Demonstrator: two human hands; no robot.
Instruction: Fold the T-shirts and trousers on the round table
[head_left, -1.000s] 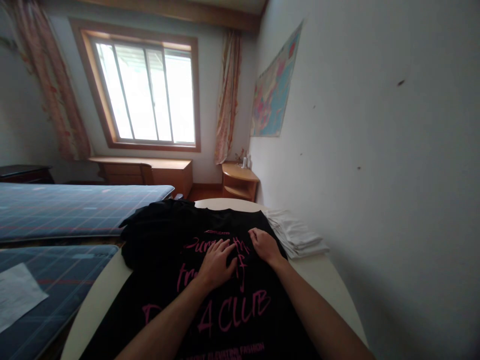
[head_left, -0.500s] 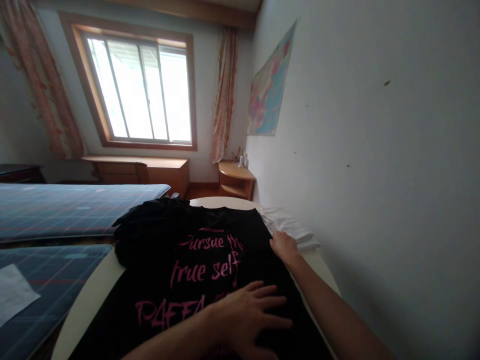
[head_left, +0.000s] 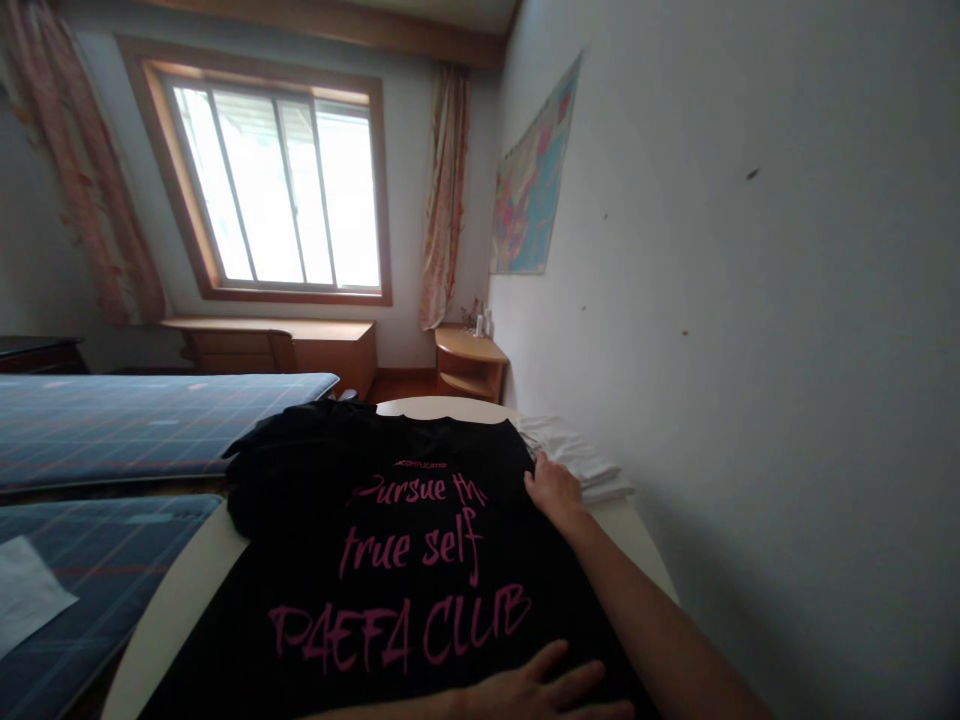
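Note:
A black T-shirt (head_left: 420, 450) with pink lettering lies spread out, front print up, on a rounded pale table (head_left: 176, 585). Its right edge runs under my right hand (head_left: 555, 492), whose fingers are curled closed on the fabric near the sleeve side. My left hand (head_left: 551, 690) rests low on the shirt, at the bottom of the view, with fingers spread and partly cut off by the frame. Bunched black cloth (head_left: 292, 465) sits at the shirt's upper left. A white folded cloth (head_left: 585, 460) is just beyond my right hand.
The white wall (head_left: 750, 450) rises close along the right. Blue plaid mattresses (head_left: 150, 425) stand at the left, with a white sheet-like item (head_left: 30, 590) on the nearer one. Behind are a wooden desk (head_left: 330, 345) and a small corner shelf (head_left: 472, 345).
My left hand has slid down and to the right across the shirt, uncovering the bottom line of lettering. My right hand stays at the shirt's edge, shifted slightly left in view.

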